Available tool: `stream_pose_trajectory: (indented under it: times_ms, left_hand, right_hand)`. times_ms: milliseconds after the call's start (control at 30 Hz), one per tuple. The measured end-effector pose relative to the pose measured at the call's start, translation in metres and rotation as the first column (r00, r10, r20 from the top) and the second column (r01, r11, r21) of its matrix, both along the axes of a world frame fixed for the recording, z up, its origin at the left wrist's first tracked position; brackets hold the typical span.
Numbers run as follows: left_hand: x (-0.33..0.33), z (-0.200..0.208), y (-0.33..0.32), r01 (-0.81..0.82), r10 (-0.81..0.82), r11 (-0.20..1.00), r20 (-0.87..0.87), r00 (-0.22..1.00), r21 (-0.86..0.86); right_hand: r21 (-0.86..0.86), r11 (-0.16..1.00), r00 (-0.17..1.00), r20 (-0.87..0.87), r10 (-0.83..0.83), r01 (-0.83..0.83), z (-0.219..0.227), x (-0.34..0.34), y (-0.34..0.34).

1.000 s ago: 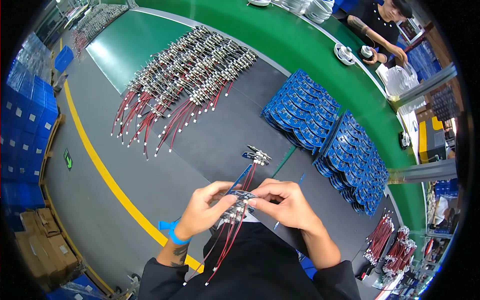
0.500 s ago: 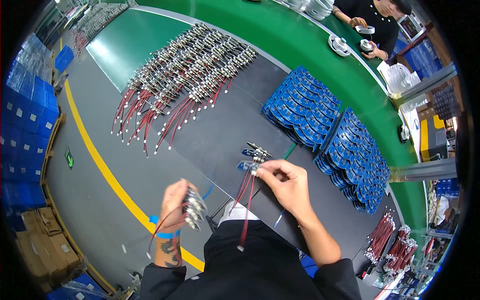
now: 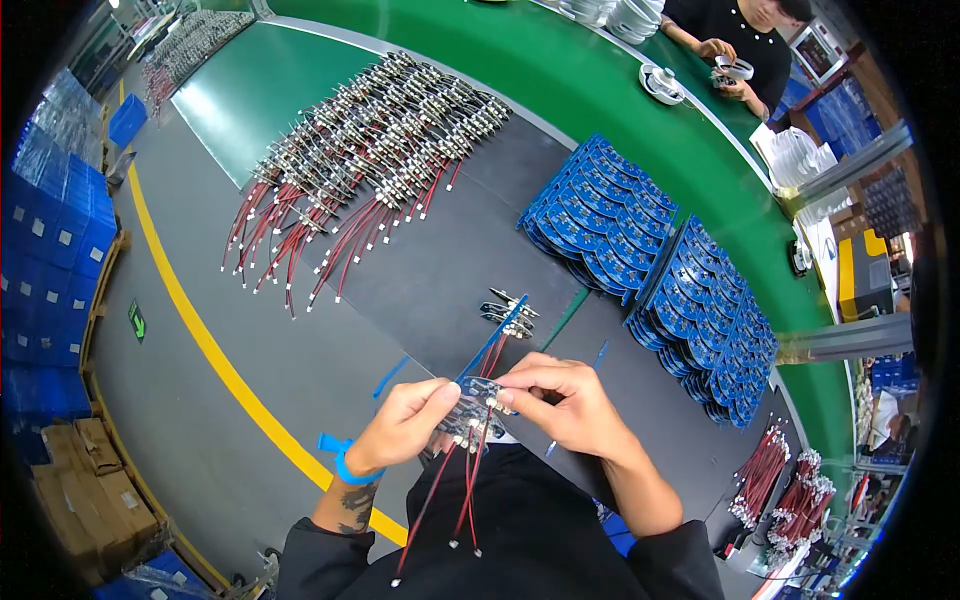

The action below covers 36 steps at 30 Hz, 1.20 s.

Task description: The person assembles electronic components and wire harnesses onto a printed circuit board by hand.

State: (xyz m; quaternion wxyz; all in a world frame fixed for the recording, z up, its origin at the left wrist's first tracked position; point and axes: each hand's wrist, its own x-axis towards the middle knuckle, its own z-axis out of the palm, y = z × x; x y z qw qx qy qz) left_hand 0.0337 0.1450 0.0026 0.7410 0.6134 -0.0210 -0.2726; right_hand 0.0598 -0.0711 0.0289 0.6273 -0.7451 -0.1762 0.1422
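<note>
Two blue-board stacks (image 3: 610, 205), two wire bundles (image 3: 762, 475)

A few thin, dark boards (image 3: 476, 392) with a round edge are held up in a bunch between the left hand (image 3: 405, 425) and right hand (image 3: 570, 405), too close together to count. They are tipped, with little white blocks (image 3: 491, 402) on them. Red and black wires (image 3: 470, 495) hang down loose below, with small white plugs (image 3: 478, 553) on their ends.

Stacked blue crates (image 3: 50, 250) and brown cardboard boxes (image 3: 70, 480) stand left of a yellow floor line (image 3: 196, 320).
</note>
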Motion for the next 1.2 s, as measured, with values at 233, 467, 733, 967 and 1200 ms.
stream_pose_trajectory:
  times_ms: [233,467,733,967,1200]
  left_hand:
    - [-0.001,-0.011,0.018,-0.008,-0.093,0.943,-0.285,0.954,-0.334]
    - [-0.004,-0.010,0.040,-0.339,0.288,0.902,-0.213,0.934,-0.266]
    - [0.002,0.015,0.005,-0.108,0.108,0.994,0.014,0.994,0.004]
    - [-0.001,-0.002,0.020,0.222,-0.245,0.950,-0.087,0.966,-0.219]
    - [-0.011,-0.024,0.035,0.216,-0.378,0.706,-0.100,0.921,-0.675]
  right_hand:
    - [0.042,0.998,0.996,-0.076,0.055,-0.052,-0.002,0.008,0.000]
    - [-0.244,0.951,0.925,0.368,-0.090,0.190,-0.013,0.024,0.000]
    - [-0.037,0.994,0.994,0.038,0.105,-0.103,0.012,0.000,0.012]
    - [-0.029,0.999,0.999,-0.029,0.046,-0.046,0.004,-0.004,-0.001]
    - [-0.069,0.997,0.999,-0.051,0.017,-0.020,0.000,-0.002,0.003]
